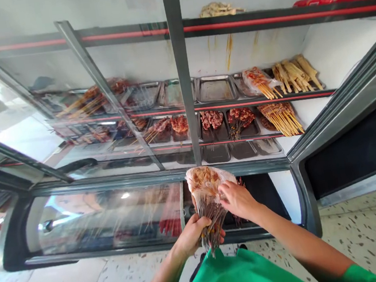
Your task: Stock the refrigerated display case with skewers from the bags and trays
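Observation:
A bundle of meat skewers (213,211) is held upright in front of me, its meat end wrapped in a clear plastic bag (224,174). My left hand (194,234) is wrapped round the thin metal-looking sticks near their lower ends. At the right side of the bundle, my right hand (238,199) pinches the edge of the bag with thumb and fingers. Pale brown meat shows through the plastic at the top. Some of my left fingers are hidden behind the sticks.
A glass-fronted display fridge (239,168) stands before me. Its shelves hold metal trays (216,89), red meat skewers (241,117), wooden-stick skewers (281,118) and tan skewers (296,72). A curved glass cover (108,219) lies over the lower left well; the right section is uncovered.

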Demonstrator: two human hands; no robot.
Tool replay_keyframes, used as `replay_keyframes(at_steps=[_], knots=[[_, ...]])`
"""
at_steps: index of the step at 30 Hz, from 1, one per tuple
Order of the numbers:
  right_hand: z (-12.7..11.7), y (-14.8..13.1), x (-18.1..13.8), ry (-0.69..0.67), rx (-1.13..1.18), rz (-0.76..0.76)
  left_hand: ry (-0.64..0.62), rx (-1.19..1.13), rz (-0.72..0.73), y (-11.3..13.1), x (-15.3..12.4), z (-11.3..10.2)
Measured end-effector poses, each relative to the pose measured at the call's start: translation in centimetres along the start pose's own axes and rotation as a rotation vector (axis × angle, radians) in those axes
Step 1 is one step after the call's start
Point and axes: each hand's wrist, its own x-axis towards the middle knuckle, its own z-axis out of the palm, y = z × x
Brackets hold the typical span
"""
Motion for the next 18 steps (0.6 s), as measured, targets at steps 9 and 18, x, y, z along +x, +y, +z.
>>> replay_keyframes(at_steps=[9, 18], knots=[[2.4, 2.7, 1.6, -0.054, -0.247, -0.576, 0.081, -0.018, 0.027, -1.9, 0.4, 1.2], [6.0, 5.3, 5.2, -0.156, 0.979, 0.084, 0.116, -0.110, 0.040, -1.4, -0.4, 1.0]])
